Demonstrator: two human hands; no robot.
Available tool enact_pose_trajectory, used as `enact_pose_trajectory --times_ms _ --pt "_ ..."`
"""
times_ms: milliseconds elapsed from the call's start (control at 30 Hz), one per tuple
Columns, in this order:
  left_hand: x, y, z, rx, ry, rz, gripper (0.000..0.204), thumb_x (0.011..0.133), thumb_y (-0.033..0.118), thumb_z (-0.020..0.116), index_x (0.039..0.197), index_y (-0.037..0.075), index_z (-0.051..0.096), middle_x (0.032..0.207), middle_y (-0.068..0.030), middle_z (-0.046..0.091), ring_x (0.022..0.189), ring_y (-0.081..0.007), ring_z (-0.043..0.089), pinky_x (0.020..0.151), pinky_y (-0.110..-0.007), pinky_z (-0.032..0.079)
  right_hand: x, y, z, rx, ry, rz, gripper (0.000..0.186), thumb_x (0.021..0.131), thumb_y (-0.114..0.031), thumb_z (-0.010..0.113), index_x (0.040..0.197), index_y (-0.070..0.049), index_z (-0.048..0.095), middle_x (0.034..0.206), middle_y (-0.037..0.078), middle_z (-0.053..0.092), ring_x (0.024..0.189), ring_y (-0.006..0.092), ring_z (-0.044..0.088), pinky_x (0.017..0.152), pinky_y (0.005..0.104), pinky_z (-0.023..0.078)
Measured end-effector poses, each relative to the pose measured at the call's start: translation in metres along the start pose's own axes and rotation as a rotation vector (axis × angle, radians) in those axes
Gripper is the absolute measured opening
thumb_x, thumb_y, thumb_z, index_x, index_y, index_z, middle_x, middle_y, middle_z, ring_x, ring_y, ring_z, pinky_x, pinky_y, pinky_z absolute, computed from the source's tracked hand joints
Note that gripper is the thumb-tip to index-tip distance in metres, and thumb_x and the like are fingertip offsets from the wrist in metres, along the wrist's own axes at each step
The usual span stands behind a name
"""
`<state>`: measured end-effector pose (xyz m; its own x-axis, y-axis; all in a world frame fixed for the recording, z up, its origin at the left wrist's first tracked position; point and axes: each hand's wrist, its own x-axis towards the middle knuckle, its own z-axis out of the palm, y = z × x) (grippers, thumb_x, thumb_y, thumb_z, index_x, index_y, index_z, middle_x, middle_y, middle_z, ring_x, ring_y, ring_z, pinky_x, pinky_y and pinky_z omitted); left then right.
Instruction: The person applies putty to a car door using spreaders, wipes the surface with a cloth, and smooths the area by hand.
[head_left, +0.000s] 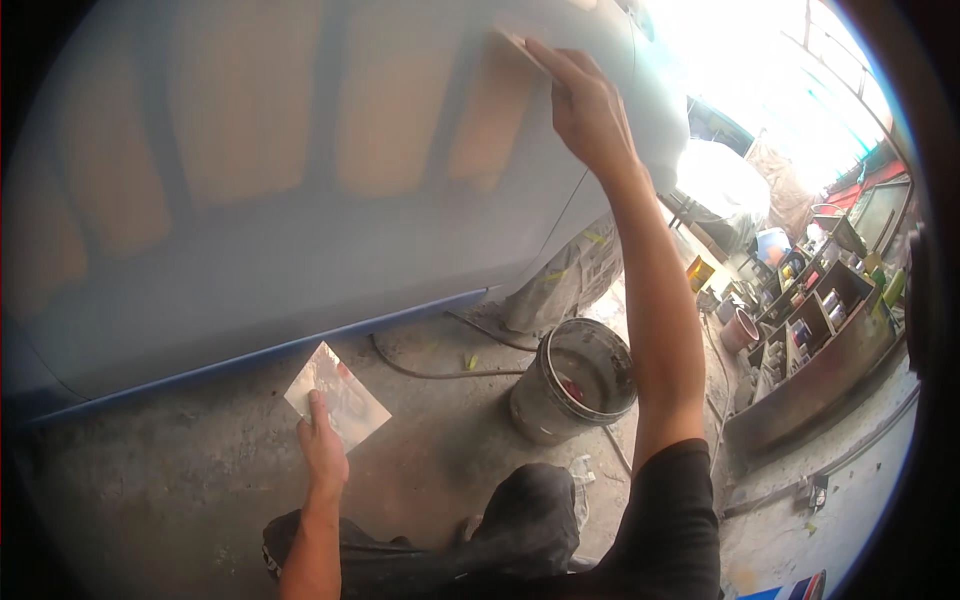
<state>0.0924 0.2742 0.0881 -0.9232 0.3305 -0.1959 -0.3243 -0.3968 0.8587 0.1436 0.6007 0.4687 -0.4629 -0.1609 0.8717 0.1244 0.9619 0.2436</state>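
My left hand [322, 455] grips a pale square mixing board [352, 412] by one corner, thumb lying on top. The board is shiny and carries a small reddish smear. High up, my right hand [590, 110] is closed on a thin flat spreader [522, 50], seen nearly edge-on against the car side. Whether the spreader touches the panel I cannot tell. The grey car panel [250, 250] bears several tan filler patches [395, 110] in upright bands. The patch [490, 125] below my right hand looks darker and browner.
A dirty bucket [545, 400] holding some liquid stands on the concrete floor near my knee. A hose [450, 374] runs behind it. Plastic sheeting [565, 275] covers the wheel. At the right, a shelf [800, 400] holds cans and tools. A blue sill [250, 357] edges the car's bottom.
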Motion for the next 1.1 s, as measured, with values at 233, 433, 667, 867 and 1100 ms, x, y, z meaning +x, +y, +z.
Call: enact_pose_trajectory --times_ms 233,433,667,867,1100 --pt "-0.001 0.000 0.002 -0.051 -0.099 0.053 0.054 0.106 0.038 0.050 0.127 -0.011 0.055 0.119 -0.0141 0.063 0.106 -0.0182 0.062 0.091 -0.031 0.048 0.036 -0.018 -0.016 0.032 -0.081 0.042 0.042 0.092 0.007 0.047 0.129 -0.005 0.064 0.120 0.024 0.065 0.113 0.0372 0.062 0.099 0.0403 0.047" --pt "-0.007 0.003 0.005 -0.041 -0.059 -0.010 0.054 0.105 0.039 0.050 0.126 -0.011 0.056 0.119 -0.0141 0.063 0.105 -0.0177 0.061 0.090 -0.032 0.049 0.028 -0.034 -0.013 0.037 -0.116 0.063 0.041 0.093 0.006 0.047 0.128 -0.005 0.064 0.122 0.023 0.064 0.114 0.0370 0.062 0.098 0.0389 0.048" --pt "-0.023 0.020 0.007 0.003 -0.108 -0.078 0.056 0.105 0.041 0.050 0.126 -0.010 0.056 0.118 -0.0140 0.064 0.104 -0.0165 0.060 0.088 -0.031 0.048 -0.036 -0.022 0.033 -0.129 -0.068 -0.124 0.076 0.064 0.007 0.069 0.132 -0.026 0.062 0.118 0.007 0.061 0.108 0.0296 0.060 0.084 0.0398 0.056" --pt "-0.031 0.032 0.014 -0.067 -0.115 -0.044 0.053 0.106 0.040 0.050 0.125 -0.008 0.058 0.118 -0.0125 0.064 0.105 -0.0171 0.061 0.091 -0.032 0.048 -0.110 -0.046 0.077 -0.102 -0.060 -0.053 0.073 0.063 0.005 0.069 0.131 -0.022 0.063 0.121 0.007 0.058 0.112 0.0298 0.057 0.084 0.0402 0.056" --pt "-0.013 0.010 0.009 0.008 -0.100 -0.024 0.052 0.106 0.039 0.050 0.125 -0.008 0.058 0.120 -0.0124 0.063 0.105 -0.0171 0.060 0.091 -0.032 0.048 -0.170 -0.054 0.089 -0.089 -0.186 -0.046 0.068 0.068 0.007 0.064 0.130 -0.022 0.064 0.123 0.009 0.059 0.110 0.0321 0.059 0.085 0.0401 0.056"
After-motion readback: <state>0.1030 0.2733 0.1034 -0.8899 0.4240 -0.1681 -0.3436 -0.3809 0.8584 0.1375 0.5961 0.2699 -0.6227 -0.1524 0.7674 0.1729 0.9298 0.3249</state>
